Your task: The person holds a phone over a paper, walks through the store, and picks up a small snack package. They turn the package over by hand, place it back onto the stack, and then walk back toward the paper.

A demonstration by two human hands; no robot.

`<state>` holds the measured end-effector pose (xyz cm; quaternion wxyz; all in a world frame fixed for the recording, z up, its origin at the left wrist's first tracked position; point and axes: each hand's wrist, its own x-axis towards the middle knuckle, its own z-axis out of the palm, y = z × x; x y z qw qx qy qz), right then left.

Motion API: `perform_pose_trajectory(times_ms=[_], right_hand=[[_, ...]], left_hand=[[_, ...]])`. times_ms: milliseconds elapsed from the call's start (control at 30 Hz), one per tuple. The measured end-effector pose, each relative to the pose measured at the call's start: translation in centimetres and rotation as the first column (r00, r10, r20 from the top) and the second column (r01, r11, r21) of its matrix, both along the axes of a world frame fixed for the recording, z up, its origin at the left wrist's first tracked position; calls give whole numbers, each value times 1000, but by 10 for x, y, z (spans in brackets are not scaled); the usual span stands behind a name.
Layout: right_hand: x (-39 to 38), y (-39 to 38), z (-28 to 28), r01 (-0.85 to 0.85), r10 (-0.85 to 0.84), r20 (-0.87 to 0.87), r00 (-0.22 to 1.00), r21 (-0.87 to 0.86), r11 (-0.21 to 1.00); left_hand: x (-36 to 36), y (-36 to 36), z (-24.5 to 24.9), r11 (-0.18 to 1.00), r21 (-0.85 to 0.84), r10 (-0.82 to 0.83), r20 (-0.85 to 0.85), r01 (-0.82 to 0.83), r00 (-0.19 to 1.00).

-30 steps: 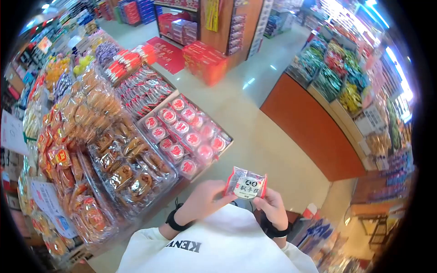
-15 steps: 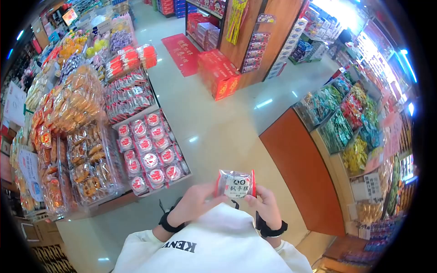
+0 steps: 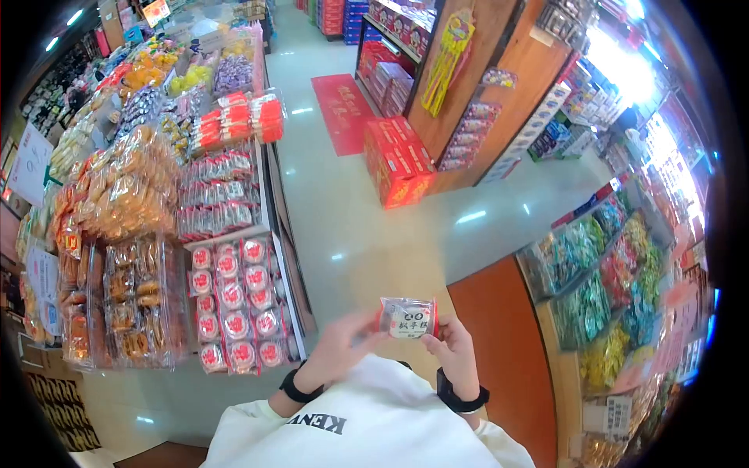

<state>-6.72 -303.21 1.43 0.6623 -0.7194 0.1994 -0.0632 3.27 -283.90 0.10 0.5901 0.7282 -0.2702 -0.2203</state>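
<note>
A small packaged cake (image 3: pixel 409 318), in a clear wrapper with red ends and a white label with dark Chinese characters, is held up in front of my chest. My right hand (image 3: pixel 455 355) pinches its right end, thumb on the front and fingers at the edge. My left hand (image 3: pixel 341 347) is at the package's left end, its thumb by the lower left corner; motion blurs these fingers somewhat. Both wrists wear black bands over the cuffs of a white top.
To the left stands a display of packaged cakes (image 3: pixel 238 312) with red print, beside bagged pastries (image 3: pixel 140 187). A curved counter (image 3: pixel 499 335) with wrapped sweets (image 3: pixel 589 304) is on the right. Ahead, a red box (image 3: pixel 398 164) stands on the tiled floor by a wooden pillar.
My view has turned, so the shelves and red box sit lower and the box and pillar further right. The packaged cake stays between my hands, shifted slightly right; the left hand blurs.
</note>
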Motion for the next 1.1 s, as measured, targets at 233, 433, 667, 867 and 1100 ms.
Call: perform_pose_trajectory(times_ms=[233,433,667,867,1100], right_hand=[[127,-36,12,-233,232,-35,972,-46,971],[208,-26,11,-512,504,-92,859,-152,845],[295,11,-23,-799,816,-22,577,-223,559],[371,40,-23,-882,954,38,298,-370,291],[476,46,-18,-921,997,58,50,-384,69]], left_hand=[[86,-24,-1,978,-43,201,-43,-203,979],[111,-5,-18,905,30,422,52,-424,905],[106,22,-39,668,12,732,-187,-744,655],[124,12,-48,429,-90,855,-281,-899,436],[205,-4,-23,247,-193,878,-370,-950,304]])
